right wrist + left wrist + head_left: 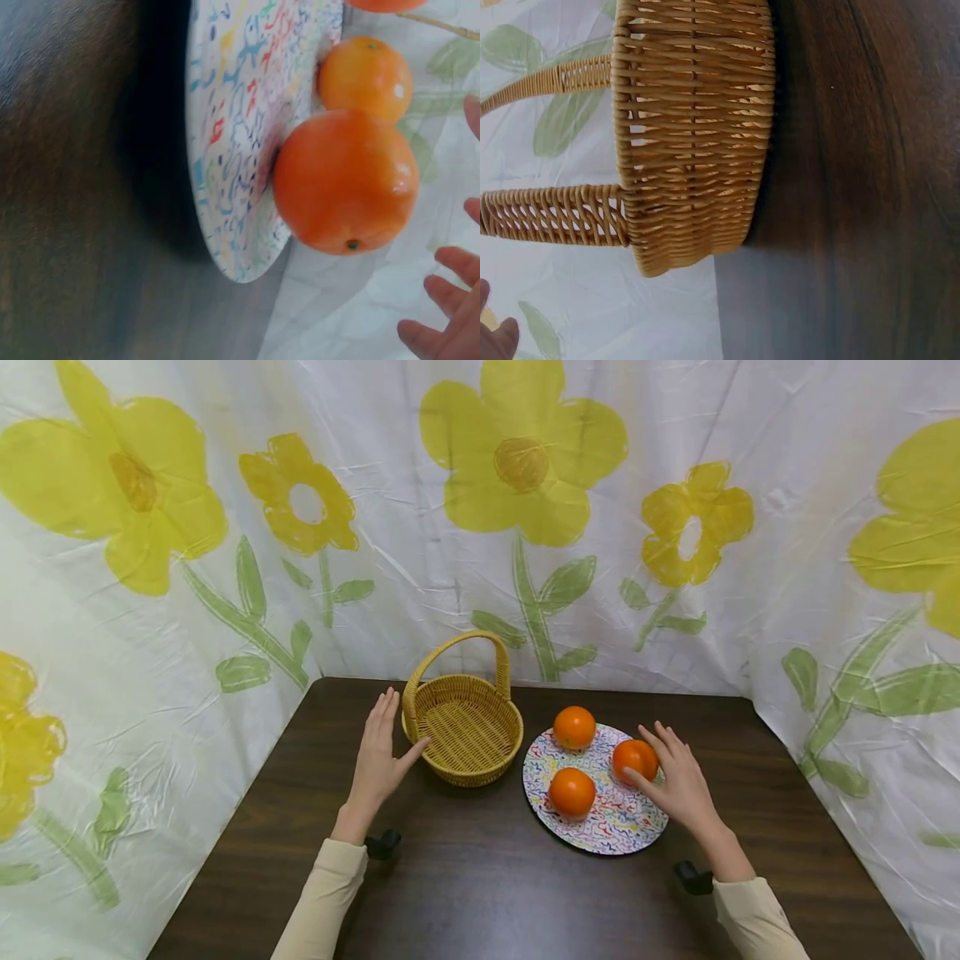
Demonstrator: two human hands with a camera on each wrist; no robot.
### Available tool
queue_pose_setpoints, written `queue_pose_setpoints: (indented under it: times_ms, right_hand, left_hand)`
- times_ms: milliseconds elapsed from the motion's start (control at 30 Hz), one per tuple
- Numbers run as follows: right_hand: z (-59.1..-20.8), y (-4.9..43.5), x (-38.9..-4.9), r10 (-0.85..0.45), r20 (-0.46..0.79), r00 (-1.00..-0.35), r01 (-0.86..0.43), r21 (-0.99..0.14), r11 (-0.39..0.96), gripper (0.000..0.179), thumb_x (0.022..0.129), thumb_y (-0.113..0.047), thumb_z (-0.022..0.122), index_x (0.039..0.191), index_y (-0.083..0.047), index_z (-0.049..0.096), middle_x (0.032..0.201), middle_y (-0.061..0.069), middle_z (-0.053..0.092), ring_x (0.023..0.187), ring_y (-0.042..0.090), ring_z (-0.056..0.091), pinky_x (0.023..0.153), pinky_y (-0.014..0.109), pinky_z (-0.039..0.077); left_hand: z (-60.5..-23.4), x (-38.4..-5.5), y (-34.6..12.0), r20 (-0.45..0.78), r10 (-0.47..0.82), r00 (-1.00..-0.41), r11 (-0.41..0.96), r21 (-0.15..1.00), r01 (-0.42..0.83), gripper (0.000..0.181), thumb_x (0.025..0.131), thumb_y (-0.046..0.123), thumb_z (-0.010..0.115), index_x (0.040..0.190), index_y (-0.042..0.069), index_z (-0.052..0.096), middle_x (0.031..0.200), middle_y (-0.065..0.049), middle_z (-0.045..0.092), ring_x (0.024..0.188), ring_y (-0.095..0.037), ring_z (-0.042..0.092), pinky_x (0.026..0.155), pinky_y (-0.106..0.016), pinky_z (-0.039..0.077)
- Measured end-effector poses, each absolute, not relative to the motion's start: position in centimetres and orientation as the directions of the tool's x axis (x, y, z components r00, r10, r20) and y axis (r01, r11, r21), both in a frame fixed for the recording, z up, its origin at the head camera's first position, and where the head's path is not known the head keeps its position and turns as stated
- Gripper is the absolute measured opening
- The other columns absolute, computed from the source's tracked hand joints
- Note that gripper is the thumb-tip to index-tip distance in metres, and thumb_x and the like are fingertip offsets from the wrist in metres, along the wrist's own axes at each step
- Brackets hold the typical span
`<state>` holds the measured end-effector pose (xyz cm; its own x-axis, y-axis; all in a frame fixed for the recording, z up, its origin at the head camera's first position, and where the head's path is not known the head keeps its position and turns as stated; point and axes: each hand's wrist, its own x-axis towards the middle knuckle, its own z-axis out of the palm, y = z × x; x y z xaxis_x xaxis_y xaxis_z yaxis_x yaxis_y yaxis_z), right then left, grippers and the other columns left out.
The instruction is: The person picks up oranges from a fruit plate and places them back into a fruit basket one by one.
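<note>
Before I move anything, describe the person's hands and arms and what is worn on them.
The left hand and right hand wear no gloves, and no rings show. The left sleeve and right sleeve are plain pale beige, ending short of the hands. At the wrists sit a left black device and a right black device, both small; no cables are visible.
</note>
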<state>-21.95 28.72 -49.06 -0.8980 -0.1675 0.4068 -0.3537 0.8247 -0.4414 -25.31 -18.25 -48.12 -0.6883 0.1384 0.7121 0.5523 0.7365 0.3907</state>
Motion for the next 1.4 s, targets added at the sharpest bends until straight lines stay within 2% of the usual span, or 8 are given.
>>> queue_pose_setpoints:
  times_ms: [233,400,567,900,1167,1400]
  right_hand:
    - [-49.2,29.1,-22.1,-0.146,0.338,-0.93,-0.298,-0.455,0.839,0.078,0.08,-0.043,0.07,0.144,-0.015,0.035,0.15,0.018,0.026,0.135,0.043,0.024,0.099,0.068,0.022]
    - [-49.5,29.2,-22.2,-0.129,0.295,-0.947,-0.258,-0.458,0.851,0.084,0.078,-0.047,0.07,0.145,-0.013,0.032,0.149,0.02,0.027,0.133,0.044,0.027,0.09,0.073,0.028]
    - [-49.9,29.3,-22.2,-0.119,0.238,-0.964,-0.225,-0.487,0.844,0.088,0.077,-0.047,0.07,0.147,-0.014,0.028,0.149,0.02,0.025,0.132,0.045,0.026,0.089,0.074,0.029]
    - [-50.2,29.7,-22.5,-0.138,0.154,-0.978,-0.197,-0.503,0.841,0.095,0.076,-0.051,0.07,0.149,-0.014,0.021,0.15,0.022,0.021,0.131,0.046,0.025,0.087,0.075,0.028]
    - [-50.8,29.7,-22.8,-0.161,0.136,-0.977,-0.209,-0.52,0.828,0.092,0.077,-0.042,0.073,0.149,-0.014,0.021,0.146,0.025,0.025,0.128,0.048,0.031,0.088,0.071,0.032]
    - [-51.1,29.6,-22.8,-0.163,0.154,-0.974,-0.22,-0.516,0.828,0.086,0.08,-0.038,0.071,0.148,-0.012,0.024,0.144,0.025,0.028,0.125,0.046,0.037,0.09,0.068,0.034]
  left_hand:
    - [-48.4,-25.1,-18.5,0.598,0.107,-0.795,0.765,0.461,0.45,0.097,0.075,0.032,0.077,0.149,0.01,0.018,0.153,-0.009,0.021,0.14,-0.03,0.021,0.111,-0.053,0.018]
    - [-48.9,-25.3,-18.8,0.5,0.089,-0.861,0.777,0.506,0.374,0.095,0.078,0.038,0.073,0.15,0.011,0.016,0.152,-0.013,0.023,0.138,-0.033,0.022,0.11,-0.056,0.017]
    - [-49.3,-25.4,-19.0,0.397,0.086,-0.914,0.771,0.554,0.314,0.094,0.08,0.046,0.069,0.15,0.011,0.016,0.151,-0.013,0.025,0.139,-0.032,0.022,0.112,-0.054,0.013]
    - [-50.0,-26.2,-19.4,0.314,0.123,-0.942,0.782,0.553,0.286,0.094,0.079,0.056,0.064,0.149,0.012,0.019,0.152,-0.011,0.024,0.141,-0.028,0.018,0.112,-0.055,0.008]
    - [-50.6,-26.2,-19.4,0.246,0.153,-0.957,0.801,0.537,0.266,0.094,0.079,0.061,0.06,0.148,0.008,0.024,0.154,-0.01,0.019,0.141,-0.031,0.017,0.112,-0.056,0.007]
    - [-51.0,-26.0,-19.3,0.238,0.17,-0.956,0.796,0.538,0.276,0.091,0.079,0.062,0.059,0.149,0.015,0.023,0.155,-0.008,0.016,0.141,-0.03,0.015,0.111,-0.058,0.008]
